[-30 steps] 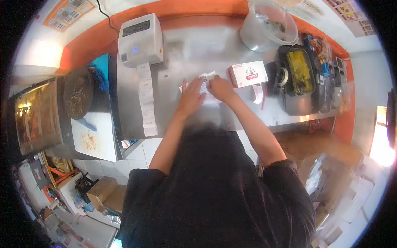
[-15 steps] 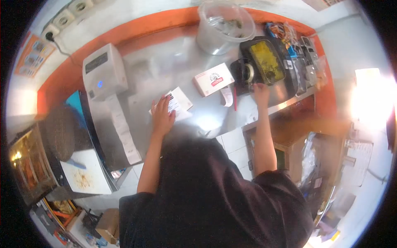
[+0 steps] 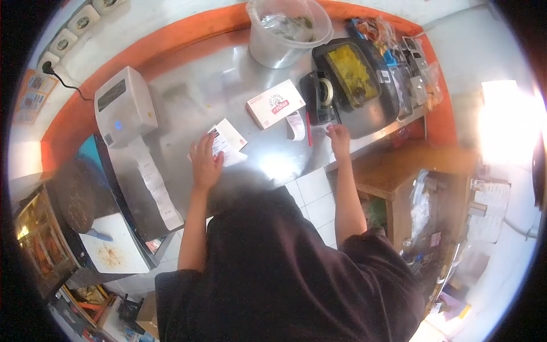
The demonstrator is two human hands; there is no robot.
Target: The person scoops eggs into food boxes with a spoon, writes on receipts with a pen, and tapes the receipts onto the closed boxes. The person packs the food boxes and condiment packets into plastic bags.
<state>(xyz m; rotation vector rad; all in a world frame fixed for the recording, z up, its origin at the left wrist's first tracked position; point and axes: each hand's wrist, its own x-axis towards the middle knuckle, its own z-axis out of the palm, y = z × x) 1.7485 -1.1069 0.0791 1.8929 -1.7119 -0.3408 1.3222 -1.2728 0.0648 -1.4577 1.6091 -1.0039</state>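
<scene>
My left hand point(image 3: 206, 162) rests on a printed paper slip point(image 3: 223, 147), its fingers stretched out over the slip's left side. Under the slip lies a small white box point(image 3: 235, 134), partly covered. My right hand point(image 3: 340, 141) is at the counter's front edge with thumb and fingers pinched together; what sits between them is too small to make out. Just beyond it stands a black tape dispenser point(image 3: 311, 98) with a tape roll point(image 3: 325, 92). A red pen-like stick point(image 3: 309, 130) lies left of that hand. Near it are a white printed box point(image 3: 276, 105) and a curled receipt point(image 3: 296, 126).
A white label printer point(image 3: 125, 105) with a long paper strip point(image 3: 156, 191) stands left on the metal counter point(image 3: 194, 80). At the back is a clear plastic bucket point(image 3: 273, 48). A black tray point(image 3: 364, 117) bears a yellow-lidded container point(image 3: 354, 74). A knife point(image 3: 98, 234) lies on a cutting board point(image 3: 111, 251).
My right hand has drawn back from the tape dispenser toward the counter's front edge. My left hand remains on the paper slip. The whole view has shifted slightly.
</scene>
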